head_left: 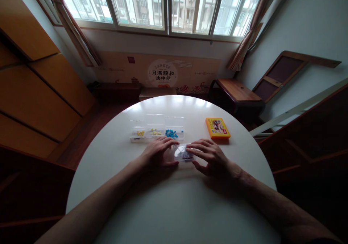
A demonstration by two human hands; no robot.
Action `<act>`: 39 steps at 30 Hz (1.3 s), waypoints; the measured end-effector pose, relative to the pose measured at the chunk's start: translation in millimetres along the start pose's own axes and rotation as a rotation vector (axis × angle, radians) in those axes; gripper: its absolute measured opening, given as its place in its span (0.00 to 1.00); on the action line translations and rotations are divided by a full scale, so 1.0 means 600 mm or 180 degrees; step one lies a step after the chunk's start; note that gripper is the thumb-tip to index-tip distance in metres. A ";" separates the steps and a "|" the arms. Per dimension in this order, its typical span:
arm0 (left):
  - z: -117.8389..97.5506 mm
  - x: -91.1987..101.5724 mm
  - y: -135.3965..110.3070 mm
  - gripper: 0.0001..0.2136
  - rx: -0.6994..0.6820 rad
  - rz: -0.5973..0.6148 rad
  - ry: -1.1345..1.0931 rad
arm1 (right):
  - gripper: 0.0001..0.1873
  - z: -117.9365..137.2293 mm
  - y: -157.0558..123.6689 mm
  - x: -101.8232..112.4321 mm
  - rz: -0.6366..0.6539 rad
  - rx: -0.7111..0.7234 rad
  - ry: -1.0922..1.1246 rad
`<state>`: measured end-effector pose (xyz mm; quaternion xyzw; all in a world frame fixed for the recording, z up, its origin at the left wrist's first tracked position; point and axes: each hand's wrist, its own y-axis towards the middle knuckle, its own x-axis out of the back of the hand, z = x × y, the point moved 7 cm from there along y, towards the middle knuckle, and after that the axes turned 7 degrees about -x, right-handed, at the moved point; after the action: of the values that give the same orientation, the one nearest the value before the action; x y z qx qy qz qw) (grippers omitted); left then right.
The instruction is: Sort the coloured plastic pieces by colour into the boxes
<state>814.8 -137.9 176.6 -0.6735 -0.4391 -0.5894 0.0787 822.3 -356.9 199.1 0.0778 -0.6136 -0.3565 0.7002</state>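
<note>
A small clear plastic box (pixel 180 152) with dark pieces inside lies on the white table between my hands, its lid apparently down. My left hand (pixel 157 151) grips the box's left side, thumb at the near edge and fingers at the far edge. From the right, my right hand (pixel 209 155) holds the other end, with fingertips on the lid and thumb by the near corner. Just beyond my left hand stand clear boxes with raised lids. One holds yellow pieces (pixel 140 133), the middle one pale yellow pieces (pixel 155 132), and the right one blue pieces (pixel 171 133).
An orange-yellow box (pixel 217 128) with a printed picture lies to the right, beyond my right hand. All of this rests on a round white table (pixel 168 207). Past its far edge are a wooden stool-like table (pixel 239 90), a printed panel (pixel 187 68) and windows.
</note>
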 end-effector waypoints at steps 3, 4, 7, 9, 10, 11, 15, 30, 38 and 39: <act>0.000 0.003 0.001 0.27 -0.0022 -0.0023 -0.0015 | 0.28 0.002 -0.001 -0.007 0.0181 0.0101 -0.0011; 0.000 0.003 0.001 0.27 -0.0034 -0.0019 -0.0027 | 0.28 0.002 -0.001 -0.009 0.0218 0.0131 -0.0005; 0.002 0.004 0.000 0.26 -0.0041 0.0005 -0.0063 | 0.28 -0.001 -0.001 -0.014 0.0243 0.0135 0.0058; 0.003 0.004 0.000 0.26 -0.0057 0.0002 -0.0092 | 0.27 -0.005 -0.002 -0.017 0.0215 0.0086 0.0091; 0.003 0.004 -0.001 0.27 -0.0064 -0.0002 -0.0107 | 0.26 -0.007 -0.003 -0.018 0.0214 0.0061 0.0106; 0.004 0.003 -0.001 0.26 -0.0072 -0.0005 -0.0119 | 0.26 -0.008 -0.004 -0.020 0.0226 0.0042 0.0122; 0.007 0.002 -0.003 0.27 -0.0071 -0.0012 -0.0123 | 0.26 -0.009 -0.006 -0.022 0.0296 -0.0069 0.0245; 0.003 0.012 -0.007 0.26 -0.0096 -0.0309 -0.0114 | 0.27 -0.049 -0.006 0.042 -0.0188 -0.0670 0.0491; -0.002 0.025 -0.001 0.18 -0.0114 -0.0372 -0.0077 | 0.26 -0.212 -0.064 0.110 -0.1108 -0.2341 -0.0580; -0.002 0.024 -0.001 0.17 -0.0125 -0.0364 -0.0086 | 0.26 -0.226 -0.072 0.109 -0.1129 -0.2431 -0.0613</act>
<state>812.2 -131.0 188.9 -0.6566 -0.4663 -0.5923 0.0257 928.5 -471.9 196.1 -0.1164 -0.4773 -0.6785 0.5461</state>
